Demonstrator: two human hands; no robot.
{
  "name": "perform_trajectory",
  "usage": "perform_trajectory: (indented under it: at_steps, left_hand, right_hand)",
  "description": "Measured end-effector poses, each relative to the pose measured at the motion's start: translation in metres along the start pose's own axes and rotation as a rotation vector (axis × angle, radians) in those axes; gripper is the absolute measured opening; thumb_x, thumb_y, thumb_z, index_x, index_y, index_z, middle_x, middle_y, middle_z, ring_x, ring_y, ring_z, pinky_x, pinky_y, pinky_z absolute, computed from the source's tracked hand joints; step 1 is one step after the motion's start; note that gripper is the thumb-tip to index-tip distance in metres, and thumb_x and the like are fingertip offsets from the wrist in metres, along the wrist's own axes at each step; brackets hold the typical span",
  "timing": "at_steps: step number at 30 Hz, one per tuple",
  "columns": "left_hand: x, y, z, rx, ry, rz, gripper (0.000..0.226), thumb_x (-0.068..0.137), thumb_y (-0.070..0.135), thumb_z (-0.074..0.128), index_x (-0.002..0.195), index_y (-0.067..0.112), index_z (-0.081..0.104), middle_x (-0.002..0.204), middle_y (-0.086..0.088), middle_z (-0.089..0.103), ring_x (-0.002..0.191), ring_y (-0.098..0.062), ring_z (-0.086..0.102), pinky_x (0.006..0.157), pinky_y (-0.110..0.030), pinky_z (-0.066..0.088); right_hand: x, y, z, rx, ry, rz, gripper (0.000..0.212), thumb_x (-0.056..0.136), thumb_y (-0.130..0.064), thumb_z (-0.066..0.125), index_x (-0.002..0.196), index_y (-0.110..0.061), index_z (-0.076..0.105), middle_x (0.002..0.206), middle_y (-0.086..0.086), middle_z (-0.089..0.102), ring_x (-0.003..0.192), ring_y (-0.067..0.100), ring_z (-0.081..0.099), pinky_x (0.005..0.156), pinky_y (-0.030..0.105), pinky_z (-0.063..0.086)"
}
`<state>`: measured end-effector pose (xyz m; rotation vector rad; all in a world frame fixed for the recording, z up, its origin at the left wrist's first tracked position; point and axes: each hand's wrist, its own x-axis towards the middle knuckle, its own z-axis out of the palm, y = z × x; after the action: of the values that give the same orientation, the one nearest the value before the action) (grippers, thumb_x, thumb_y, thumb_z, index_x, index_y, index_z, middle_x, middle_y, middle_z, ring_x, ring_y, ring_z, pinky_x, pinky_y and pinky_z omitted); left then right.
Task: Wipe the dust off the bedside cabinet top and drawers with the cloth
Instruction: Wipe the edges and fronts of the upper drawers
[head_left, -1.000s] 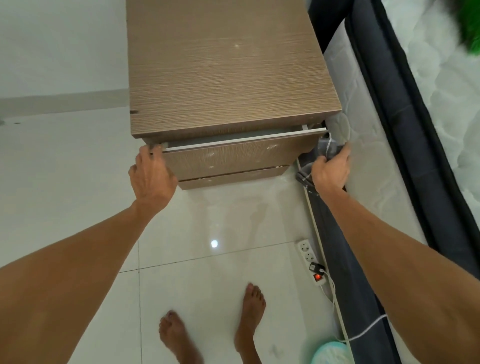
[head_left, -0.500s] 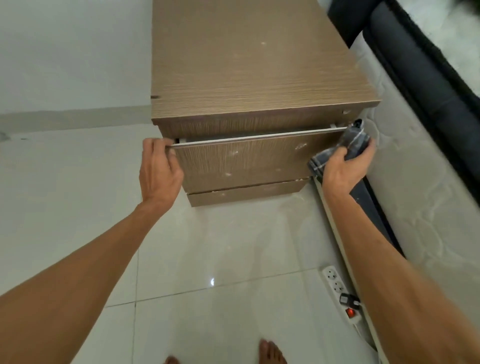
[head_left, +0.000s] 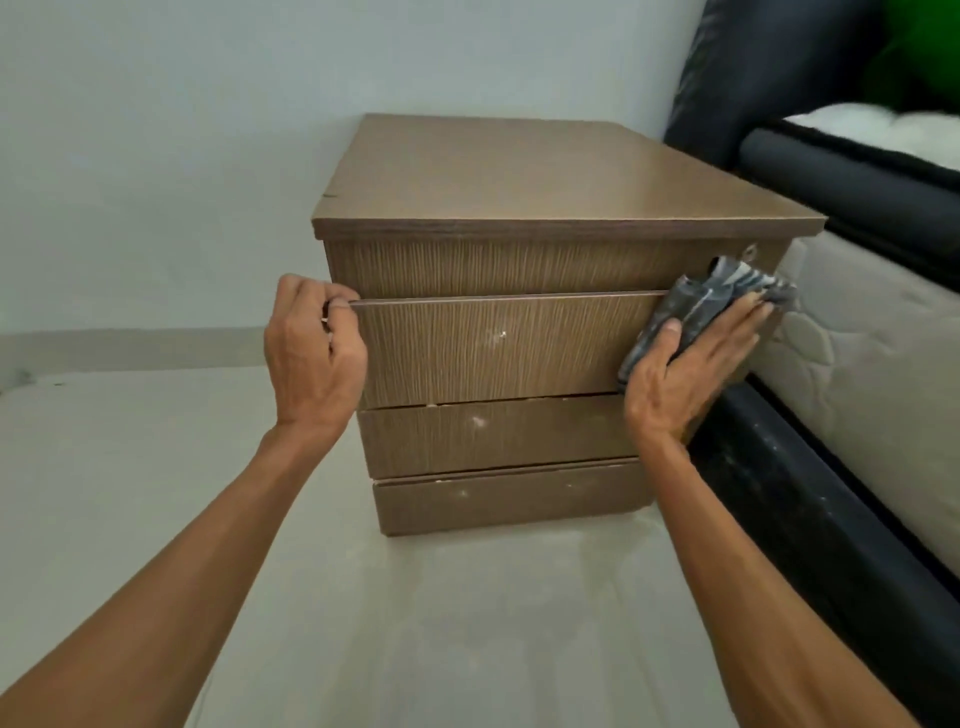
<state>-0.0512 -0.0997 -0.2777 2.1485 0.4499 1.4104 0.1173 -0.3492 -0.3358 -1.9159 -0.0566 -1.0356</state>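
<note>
The brown wood-grain bedside cabinet (head_left: 545, 171) stands on the floor in the middle of the head view. Its upper drawer (head_left: 493, 345) sticks out a little; a lower drawer (head_left: 493, 434) and a base panel sit beneath it, with pale dust specks. My left hand (head_left: 311, 353) grips the upper drawer's top left edge. My right hand (head_left: 691, 364) presses a crumpled dark grey cloth (head_left: 711, 299) flat against the drawer front's right end, fingers spread over it.
A bed with a pale quilted mattress (head_left: 857, 353) and a black frame (head_left: 810, 509) stands tight against the cabinet's right side. A black headboard (head_left: 769, 78) rises behind. A white wall lies behind and left, pale tiled floor (head_left: 156, 493) in front.
The camera has dropped from looking down to facing the drawer fronts. My right hand has flattened the cloth onto the drawer front's right end. My left hand stays on the drawer's left edge.
</note>
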Motion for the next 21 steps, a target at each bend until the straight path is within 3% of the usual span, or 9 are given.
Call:
perform_trajectory:
  at_steps: [3, 7, 9, 13, 17, 19, 21]
  left_hand:
    - [-0.005, -0.001, 0.003, -0.044, 0.063, 0.019, 0.027, 0.09, 0.007, 0.039, 0.086, 0.001, 0.065, 0.093, -0.012, 0.056, 0.083, -0.015, 0.051, 0.073, -0.017, 0.033]
    - [-0.004, -0.001, 0.0, -0.052, 0.062, 0.03, 0.034, 0.091, 0.014, 0.034, 0.086, 0.004, 0.067, 0.094, -0.008, 0.058, 0.091, -0.022, 0.055, 0.077, -0.022, 0.034]
    - [-0.003, 0.0, -0.002, -0.062, 0.046, 0.032, 0.037, 0.09, 0.017, 0.033, 0.085, 0.005, 0.068, 0.093, -0.007, 0.059, 0.091, -0.022, 0.056, 0.077, -0.025, 0.035]
    - [-0.001, 0.005, -0.005, -0.093, 0.004, -0.015, 0.04, 0.091, 0.021, 0.032, 0.084, 0.005, 0.067, 0.09, -0.002, 0.056, 0.089, -0.02, 0.054, 0.076, -0.026, 0.035]
    - [0.002, 0.007, -0.008, -0.1, -0.024, -0.064, 0.038, 0.095, 0.02, 0.033, 0.082, 0.006, 0.067, 0.091, -0.009, 0.059, 0.089, -0.024, 0.054, 0.078, -0.035, 0.04]
    - [0.005, 0.007, -0.01, -0.08, -0.045, -0.09, 0.04, 0.095, 0.022, 0.032, 0.085, 0.004, 0.066, 0.095, -0.011, 0.06, 0.091, -0.025, 0.054, 0.082, -0.037, 0.041]
    - [0.007, 0.008, -0.011, -0.054, -0.063, -0.113, 0.042, 0.096, 0.025, 0.03, 0.088, 0.004, 0.066, 0.097, -0.011, 0.06, 0.093, -0.025, 0.054, 0.084, -0.038, 0.042]
  right_hand:
    - [-0.02, -0.009, 0.018, -0.038, 0.038, -0.068, 0.073, 0.099, -0.044, 0.03, 0.155, 0.0, 0.016, 0.162, 0.025, 0.012, 0.149, 0.042, 0.008, 0.12, 0.031, -0.01]
    - [-0.056, -0.036, 0.036, -0.077, 0.009, -0.164, 0.073, 0.097, -0.047, 0.033, 0.155, -0.005, 0.018, 0.162, 0.021, 0.016, 0.148, 0.045, 0.011, 0.12, 0.054, 0.01]
    - [-0.074, -0.052, 0.043, -0.087, -0.013, -0.227, 0.073, 0.097, -0.046, 0.037, 0.155, -0.007, 0.019, 0.162, 0.021, 0.018, 0.148, 0.046, 0.012, 0.119, 0.058, 0.014]
    - [-0.105, -0.078, 0.054, -0.056, -0.121, -0.356, 0.08, 0.095, -0.049, 0.04, 0.157, -0.014, 0.003, 0.164, 0.014, 0.007, 0.148, 0.047, 0.007, 0.12, 0.059, 0.007]
    - [-0.132, -0.095, 0.066, -0.055, -0.225, -0.57, 0.081, 0.096, -0.061, 0.023, 0.155, -0.025, -0.019, 0.162, 0.001, -0.028, 0.15, 0.041, -0.003, 0.121, 0.054, -0.004]
    - [-0.146, -0.104, 0.075, -0.062, -0.27, -0.695, 0.076, 0.098, -0.06, 0.02, 0.155, -0.027, -0.017, 0.162, -0.001, -0.028, 0.15, 0.037, -0.012, 0.121, 0.053, -0.006]
    - [-0.158, -0.111, 0.081, -0.085, -0.287, -0.82, 0.072, 0.101, -0.053, 0.029, 0.157, -0.028, -0.009, 0.166, 0.001, -0.014, 0.151, 0.036, -0.013, 0.122, 0.051, -0.004]
